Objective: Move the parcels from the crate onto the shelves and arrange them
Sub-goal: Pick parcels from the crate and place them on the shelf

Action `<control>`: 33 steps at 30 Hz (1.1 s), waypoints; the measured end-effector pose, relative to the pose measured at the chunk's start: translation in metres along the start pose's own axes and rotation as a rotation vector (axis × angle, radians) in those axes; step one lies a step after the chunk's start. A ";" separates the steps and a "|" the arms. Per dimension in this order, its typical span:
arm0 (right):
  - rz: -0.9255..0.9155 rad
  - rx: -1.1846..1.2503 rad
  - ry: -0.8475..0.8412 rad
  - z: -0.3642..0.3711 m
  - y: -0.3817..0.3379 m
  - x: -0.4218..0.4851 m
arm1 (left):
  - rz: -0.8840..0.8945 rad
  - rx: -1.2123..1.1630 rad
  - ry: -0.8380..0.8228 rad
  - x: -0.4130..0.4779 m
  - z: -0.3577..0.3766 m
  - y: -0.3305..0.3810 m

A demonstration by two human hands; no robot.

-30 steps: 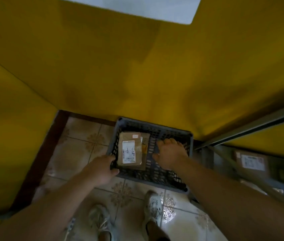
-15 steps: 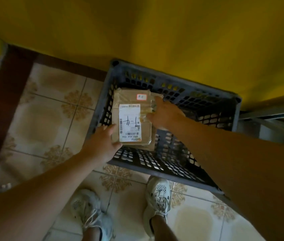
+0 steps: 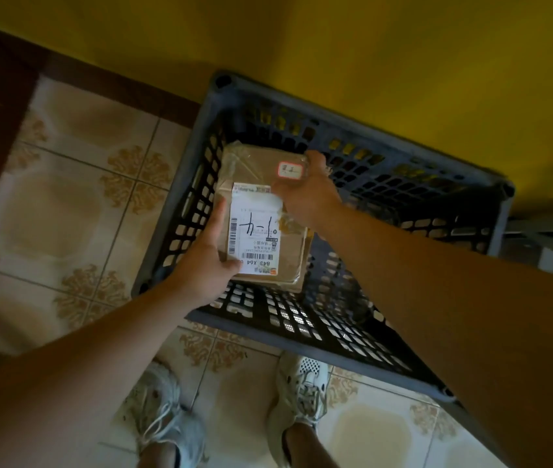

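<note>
A brown cardboard parcel [image 3: 255, 170] with a white shipping label and a small red-edged sticker lies in the left part of a dark slatted plastic crate [image 3: 413, 211] on the floor. Another brown parcel shows under its lower right edge [image 3: 298, 282]. My left hand [image 3: 207, 265] grips the top parcel's near left corner, thumb on the label. My right hand [image 3: 305, 194] grips its right edge, fingers curled over the side.
The crate stands against a yellow wall [image 3: 403, 62] on patterned floor tiles [image 3: 75, 211]. A metal shelf frame [image 3: 545, 231] shows at the right edge. My two feet in pale shoes [image 3: 298, 396] stand just before the crate. A dark skirting [image 3: 1, 96] runs at the left.
My head has come down close to the crate. Both hands have moved from the crate's rim and floor onto the top parcel and taken hold of it.
</note>
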State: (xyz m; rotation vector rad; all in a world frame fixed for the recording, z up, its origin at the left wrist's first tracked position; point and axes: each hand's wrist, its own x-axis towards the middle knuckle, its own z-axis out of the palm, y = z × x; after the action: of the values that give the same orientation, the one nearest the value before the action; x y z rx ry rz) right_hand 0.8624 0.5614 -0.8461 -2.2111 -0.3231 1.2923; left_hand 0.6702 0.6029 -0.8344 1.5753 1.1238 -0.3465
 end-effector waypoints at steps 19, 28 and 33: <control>-0.210 0.179 0.358 -0.147 -0.144 -0.328 | 0.426 0.032 -0.063 -0.256 -0.132 0.208; -0.285 0.321 0.721 -0.175 -0.202 -0.530 | 0.749 0.151 -0.051 -0.425 -0.201 0.296; -0.385 0.301 0.796 -0.192 -0.208 -0.618 | 0.847 0.192 0.014 -0.515 -0.207 0.320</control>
State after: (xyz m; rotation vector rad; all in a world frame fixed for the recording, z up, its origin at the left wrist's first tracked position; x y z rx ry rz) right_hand 0.7274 0.3797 -0.2052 -2.0717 -0.2039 0.1937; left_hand 0.5963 0.5632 -0.1992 2.0640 0.3579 0.1322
